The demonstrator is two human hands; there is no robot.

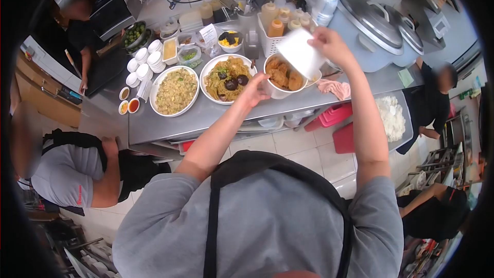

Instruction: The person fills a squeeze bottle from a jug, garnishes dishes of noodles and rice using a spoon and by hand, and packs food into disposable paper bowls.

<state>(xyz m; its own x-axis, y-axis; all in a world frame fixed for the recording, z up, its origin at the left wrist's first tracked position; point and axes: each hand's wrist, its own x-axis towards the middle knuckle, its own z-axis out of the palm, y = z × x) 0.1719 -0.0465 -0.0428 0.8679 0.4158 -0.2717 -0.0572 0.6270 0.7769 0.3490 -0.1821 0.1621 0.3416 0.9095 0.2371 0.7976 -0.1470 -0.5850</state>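
Note:
A round white tub (278, 91) of brown fried pieces, which look like fried chicken, stands at the counter's front edge. My left hand (253, 91) grips its left side, fingers at the rim. My right hand (329, 46) is closed on a white container (299, 51), tilted over the tub's right side and smeared by motion; its inside is hidden. Left of the tub sits a plate of noodles (226, 80) topped with dark round pieces. Farther left is a plate of fried rice (176, 91). A pink cloth (334, 88) lies right of the tub.
Stacked white cups (154, 59) and small sauce cups (134, 105) stand at left. Behind the tub is a white basket (268, 42) of squeeze bottles. Large lidded pots (370, 18) occupy the right, near a bin of white rice (392, 118). Several people stand on both sides.

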